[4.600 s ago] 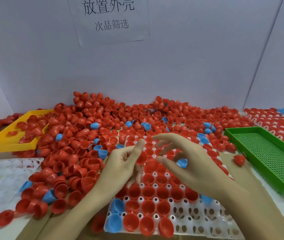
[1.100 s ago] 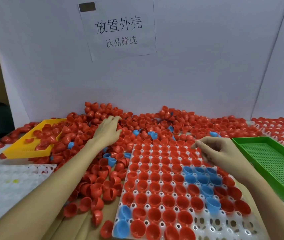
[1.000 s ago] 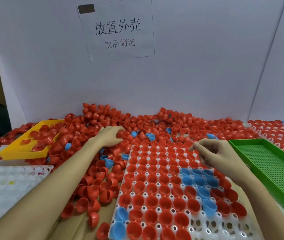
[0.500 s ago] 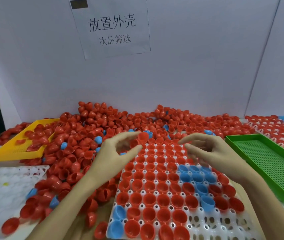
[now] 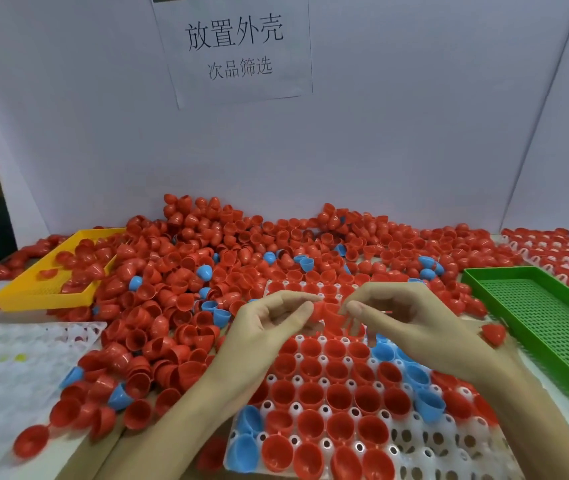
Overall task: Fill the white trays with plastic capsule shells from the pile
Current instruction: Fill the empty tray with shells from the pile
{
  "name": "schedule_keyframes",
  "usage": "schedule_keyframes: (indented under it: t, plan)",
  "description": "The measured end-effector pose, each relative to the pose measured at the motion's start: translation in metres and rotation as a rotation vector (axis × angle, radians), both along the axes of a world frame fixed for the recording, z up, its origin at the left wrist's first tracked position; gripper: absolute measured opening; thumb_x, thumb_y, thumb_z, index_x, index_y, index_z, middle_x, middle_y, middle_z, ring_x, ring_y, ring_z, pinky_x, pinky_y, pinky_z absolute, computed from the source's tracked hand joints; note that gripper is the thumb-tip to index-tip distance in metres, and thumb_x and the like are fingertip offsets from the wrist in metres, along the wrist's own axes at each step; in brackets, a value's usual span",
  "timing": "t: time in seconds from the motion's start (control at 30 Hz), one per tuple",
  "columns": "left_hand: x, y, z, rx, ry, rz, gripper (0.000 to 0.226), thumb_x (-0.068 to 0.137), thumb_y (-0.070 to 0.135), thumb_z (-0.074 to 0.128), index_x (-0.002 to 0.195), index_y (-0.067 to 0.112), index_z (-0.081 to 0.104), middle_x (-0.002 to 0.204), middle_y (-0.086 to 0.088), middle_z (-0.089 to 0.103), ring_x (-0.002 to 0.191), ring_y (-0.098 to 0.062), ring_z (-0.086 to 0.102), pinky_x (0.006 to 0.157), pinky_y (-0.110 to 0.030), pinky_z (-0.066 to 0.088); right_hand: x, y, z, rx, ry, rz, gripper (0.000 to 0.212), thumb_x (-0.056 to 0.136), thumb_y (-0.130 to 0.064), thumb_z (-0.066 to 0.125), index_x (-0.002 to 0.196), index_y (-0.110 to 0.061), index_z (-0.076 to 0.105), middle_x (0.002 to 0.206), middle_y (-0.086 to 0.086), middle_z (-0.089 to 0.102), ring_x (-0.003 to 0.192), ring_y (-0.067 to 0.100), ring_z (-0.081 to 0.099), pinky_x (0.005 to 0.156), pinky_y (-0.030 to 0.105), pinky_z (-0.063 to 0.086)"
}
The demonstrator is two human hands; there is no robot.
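A big pile of red and blue capsule shells (image 5: 206, 265) covers the back of the table. In front of me lies the white tray (image 5: 449, 455), most of its holes filled with red and some blue shells; its near right corner has bare holes. My left hand (image 5: 269, 327) and my right hand (image 5: 400, 323) meet above the tray's middle. Between their fingertips is a red shell (image 5: 328, 311): the left thumb and forefinger pinch one side, the right fingers pinch the other. Whether it is one shell or nested ones I cannot tell.
A yellow tray (image 5: 33, 296) with red shells sits at the left, an empty white tray (image 5: 6, 368) in front of it. A green mesh tray (image 5: 546, 327) lies at the right, with another filled tray (image 5: 560, 251) behind it. One loose red shell (image 5: 492, 333) rests by my right wrist.
My left hand left the pile with a red shell and came over the tray. My right hand moved in to meet it, and both now hold the shell nearer to me.
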State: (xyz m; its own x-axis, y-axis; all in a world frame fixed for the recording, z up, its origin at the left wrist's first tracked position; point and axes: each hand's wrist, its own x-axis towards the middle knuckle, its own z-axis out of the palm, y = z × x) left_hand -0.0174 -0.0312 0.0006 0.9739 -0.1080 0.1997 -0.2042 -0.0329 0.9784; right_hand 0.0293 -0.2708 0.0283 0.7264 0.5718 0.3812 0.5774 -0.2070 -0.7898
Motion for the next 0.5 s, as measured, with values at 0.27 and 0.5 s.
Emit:
schedule_keyframes:
  t: [0.27,0.5]
  plan:
    - [-0.002,-0.004,-0.003,0.011,-0.065,0.023,0.032,0.087,0.038,0.081,0.118,0.031,0.076,0.120,0.005,0.076,0.118,-0.012,0.070,0.107,-0.029,0.053,-0.004,0.010,-0.004,-0.063,0.045,0.023,0.026,0.098,-0.009,0.074,0.118,-0.025,0.075,0.100,0.005,0.076,0.087,0.027,0.075,0.082,0.039,0.064]
    - [-0.006,0.004,0.009,-0.002,-0.012,0.048,0.033,0.099,0.046,0.062,0.121,0.024,0.073,0.116,0.004,0.077,0.106,-0.017,0.075,0.101,-0.038,0.056,-0.031,-0.025,-0.003,-0.074,0.025,-0.171,0.014,0.094,-0.029,0.078,0.107,-0.033,0.079,0.096,-0.002,0.079,0.087,0.018,0.077,0.080,0.029,0.063]
